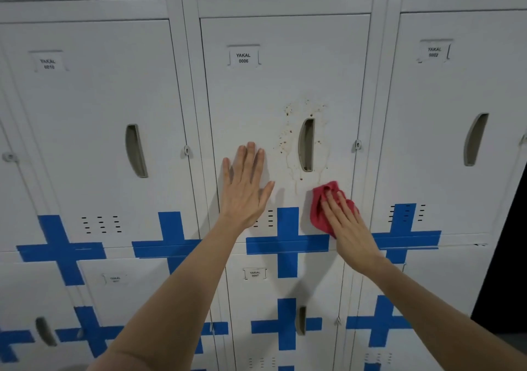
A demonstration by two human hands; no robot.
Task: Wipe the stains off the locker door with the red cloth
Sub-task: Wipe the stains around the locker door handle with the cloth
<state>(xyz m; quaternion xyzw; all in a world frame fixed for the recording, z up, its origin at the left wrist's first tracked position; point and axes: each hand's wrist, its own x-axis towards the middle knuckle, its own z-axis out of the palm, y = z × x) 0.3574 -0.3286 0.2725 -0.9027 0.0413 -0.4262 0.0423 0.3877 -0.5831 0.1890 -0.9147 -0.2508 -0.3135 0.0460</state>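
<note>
The white locker door [251, 108] labelled YAKAL 0006 fills the middle of the head view. Brown stains [286, 137], specks and faint drip trails, spread around its recessed handle [306, 145]. My right hand [346, 223] presses a crumpled red cloth [319, 214] flat against the door, just below and right of the handle, beside the lowest drips. My left hand [245, 188] lies flat on the door with fingers spread, left of the stains, holding nothing.
Neighbouring lockers stand on the left [85, 114] and right [456, 99], with more below. Blue tape crosses [287, 242] mark the door joints. A small lock hasp [358, 144] sticks out at the door's right edge. A dark gap [510, 242] opens at the far right.
</note>
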